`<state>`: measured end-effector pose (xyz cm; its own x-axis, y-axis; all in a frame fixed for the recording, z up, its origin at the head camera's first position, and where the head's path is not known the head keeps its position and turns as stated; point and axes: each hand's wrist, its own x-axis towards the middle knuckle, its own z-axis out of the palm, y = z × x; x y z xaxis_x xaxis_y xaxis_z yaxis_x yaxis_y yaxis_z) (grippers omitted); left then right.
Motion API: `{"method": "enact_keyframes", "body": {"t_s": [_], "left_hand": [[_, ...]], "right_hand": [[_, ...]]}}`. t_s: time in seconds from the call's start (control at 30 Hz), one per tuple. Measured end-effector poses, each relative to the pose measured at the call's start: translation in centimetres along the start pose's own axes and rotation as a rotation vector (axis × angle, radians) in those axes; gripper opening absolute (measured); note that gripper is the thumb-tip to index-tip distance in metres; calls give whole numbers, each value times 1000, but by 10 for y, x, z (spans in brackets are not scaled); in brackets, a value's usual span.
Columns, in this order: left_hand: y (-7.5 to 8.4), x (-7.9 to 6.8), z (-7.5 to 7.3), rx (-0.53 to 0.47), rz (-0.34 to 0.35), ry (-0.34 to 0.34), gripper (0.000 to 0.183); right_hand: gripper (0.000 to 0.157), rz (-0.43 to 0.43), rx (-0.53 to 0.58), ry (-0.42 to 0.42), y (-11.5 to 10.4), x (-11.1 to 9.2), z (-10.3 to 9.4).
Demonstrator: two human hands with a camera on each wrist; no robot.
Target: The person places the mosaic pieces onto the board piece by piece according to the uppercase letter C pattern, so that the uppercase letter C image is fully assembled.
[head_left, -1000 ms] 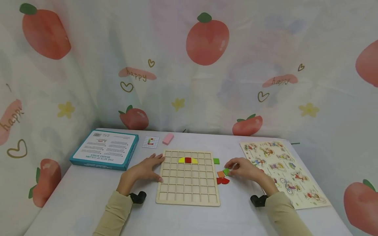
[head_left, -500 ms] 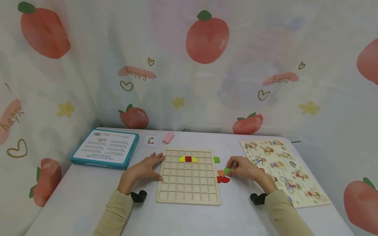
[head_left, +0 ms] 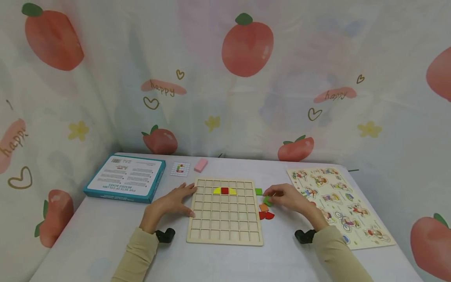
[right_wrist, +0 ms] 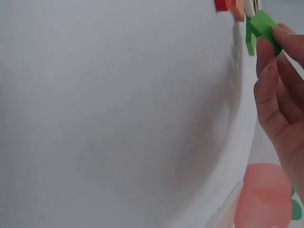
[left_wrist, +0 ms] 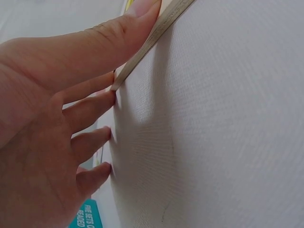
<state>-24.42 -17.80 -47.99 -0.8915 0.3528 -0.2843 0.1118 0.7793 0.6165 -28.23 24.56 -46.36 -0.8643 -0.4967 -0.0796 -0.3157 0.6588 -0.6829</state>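
A wooden grid board (head_left: 224, 224) lies on the white table, with a red square (head_left: 224, 190) between two yellow curved pieces in one of its upper rows. My left hand (head_left: 172, 202) rests at the board's left edge, fingers spread; its thumb (left_wrist: 109, 40) touches the rim in the left wrist view. Right of the board, my right hand (head_left: 290, 199) pinches a green block (right_wrist: 264, 28) between thumb and fingers, just off the table. Close by lie an orange square (head_left: 264, 208), red curved pieces (head_left: 269, 216) and another green square (head_left: 258, 191).
At the back left is a teal-edged box (head_left: 123, 178). A small pattern card (head_left: 180, 169) and a pink block (head_left: 201, 165) lie behind the board. A sheet with cartoon figures (head_left: 340, 203) covers the right side, partly under my right forearm.
My right hand has picked up the green block from beside the orange square and moved it slightly left and away from me. My left hand has stayed at the board's edge.
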Motion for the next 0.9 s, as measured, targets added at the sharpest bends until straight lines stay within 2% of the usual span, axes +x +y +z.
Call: {"method": "enact_keyframes", "body": {"t_s": [0.23, 0.47, 0.7, 0.9], "left_hand": [[2, -4, -2, 2, -2, 2, 94], [3, -4, -2, -13, 2, 0, 94], [3, -3, -2, -12, 10, -2, 93], [4, -2, -2, -18, 7, -4, 93]], "right_hand": [[20, -52, 140, -15, -8, 14, 11], [27, -19, 236, -55, -16, 21, 21], [28, 11, 257, -62, -27, 33, 32], [29, 28, 202, -49, -38, 44, 39]]}}
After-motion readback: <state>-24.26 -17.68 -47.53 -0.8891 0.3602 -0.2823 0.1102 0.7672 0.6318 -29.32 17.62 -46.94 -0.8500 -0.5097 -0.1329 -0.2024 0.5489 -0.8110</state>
